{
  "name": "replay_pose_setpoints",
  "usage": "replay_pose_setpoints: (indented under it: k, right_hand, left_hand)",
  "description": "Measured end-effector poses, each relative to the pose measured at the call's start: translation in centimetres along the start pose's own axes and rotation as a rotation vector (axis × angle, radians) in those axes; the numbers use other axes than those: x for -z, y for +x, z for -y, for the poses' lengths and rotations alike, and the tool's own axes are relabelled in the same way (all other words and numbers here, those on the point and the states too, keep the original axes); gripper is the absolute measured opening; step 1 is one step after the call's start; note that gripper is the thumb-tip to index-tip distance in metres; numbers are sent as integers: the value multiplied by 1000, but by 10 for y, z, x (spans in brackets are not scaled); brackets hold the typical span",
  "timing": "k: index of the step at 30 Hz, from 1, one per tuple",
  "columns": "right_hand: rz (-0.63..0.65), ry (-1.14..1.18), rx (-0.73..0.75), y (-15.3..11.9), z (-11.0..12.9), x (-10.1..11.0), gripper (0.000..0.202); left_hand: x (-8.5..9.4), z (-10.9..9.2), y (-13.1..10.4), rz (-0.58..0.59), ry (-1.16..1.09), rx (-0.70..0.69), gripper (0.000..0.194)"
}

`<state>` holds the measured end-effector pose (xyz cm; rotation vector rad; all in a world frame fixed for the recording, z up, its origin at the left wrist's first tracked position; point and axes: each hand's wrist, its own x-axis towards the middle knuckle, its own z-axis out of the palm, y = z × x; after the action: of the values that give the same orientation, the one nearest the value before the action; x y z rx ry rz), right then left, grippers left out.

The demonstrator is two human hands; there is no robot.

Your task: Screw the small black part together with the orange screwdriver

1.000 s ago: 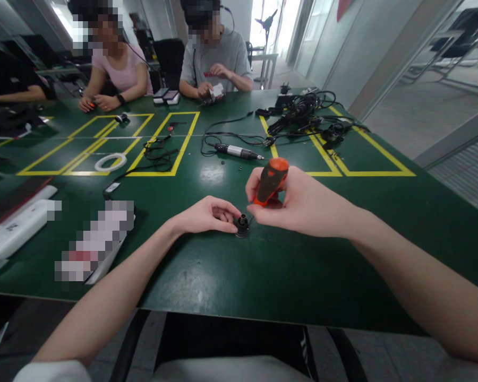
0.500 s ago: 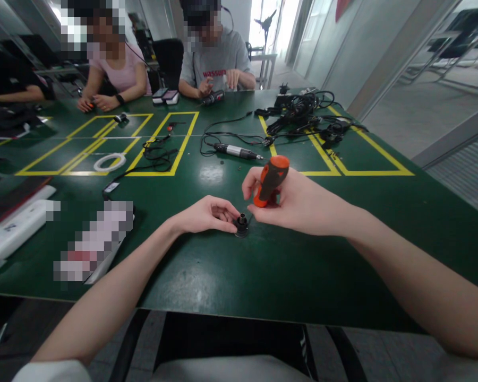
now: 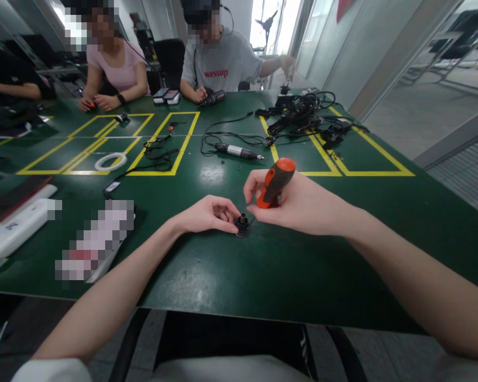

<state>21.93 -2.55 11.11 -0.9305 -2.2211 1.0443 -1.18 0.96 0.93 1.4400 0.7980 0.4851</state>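
Observation:
A small black round part [image 3: 242,227] with a metal tube at its top stands on the green table [image 3: 207,276]. The thumb and fingertips of my left hand [image 3: 211,215] close on its left side. My right hand [image 3: 298,204] is wrapped round an orange and grey screwdriver [image 3: 276,183], whose handle leans up to the right just right of the part. The tip of the screwdriver cannot be made out. My right thumb and index fingertips are close to the part.
Beyond my hands lies a black and silver pen-like tool [image 3: 239,151] with a cable. Tangled black cables [image 3: 298,114] are at the back right, a white ring [image 3: 110,161] and a power strip [image 3: 18,228] at the left. Several people sit across the table.
The screwdriver handle has tilted slightly further right in my right hand. My left hand stays at the part. Across the table, a person's arm has reached out toward the cables.

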Motion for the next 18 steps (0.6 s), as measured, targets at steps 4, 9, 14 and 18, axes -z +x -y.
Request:
replay_pose_setpoints:
  k: [4,9,14,18]
  right_hand:
    - [29,36,-9,0,-1,0,15]
    - [16,33,-18,0,-4,-3,8]
    - [-5,15,-34,1,-6,-5,7]
    - [14,4,-44,1,-4,-4,12]
  left_hand:
    - [1,2,0,20,8,-8,40]
    - [-1,-2,-1,36,16,-21,38]
    - [-4,-2,0,-1,-40,-5,39]
    - [-3,0,0,-12,-45,24,40]
